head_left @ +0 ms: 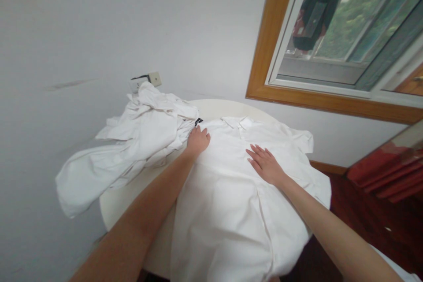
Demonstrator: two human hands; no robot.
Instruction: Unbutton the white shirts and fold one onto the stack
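Note:
A white collared shirt (228, 202) lies spread on a round cream-coloured table (228, 106), its collar toward the wall and its lower part hanging over the near edge. My left hand (199, 139) rests on the shirt's left side near the shoulder, fingers slightly bent and a little apart. Flat on the chest, right of the button line, lies my right hand (265, 165) with fingers stretched out. Beside my left hand is a heap of crumpled white garments (142, 134). A small black label (198, 121) shows at the heap's right edge.
Behind the table stands a pale wall with an outlet (154, 79) just above the heap. A wood-framed window (261, 53) is at the upper right. Folded red fabric (393, 172) hangs above the dark red floor (373, 224) on the right.

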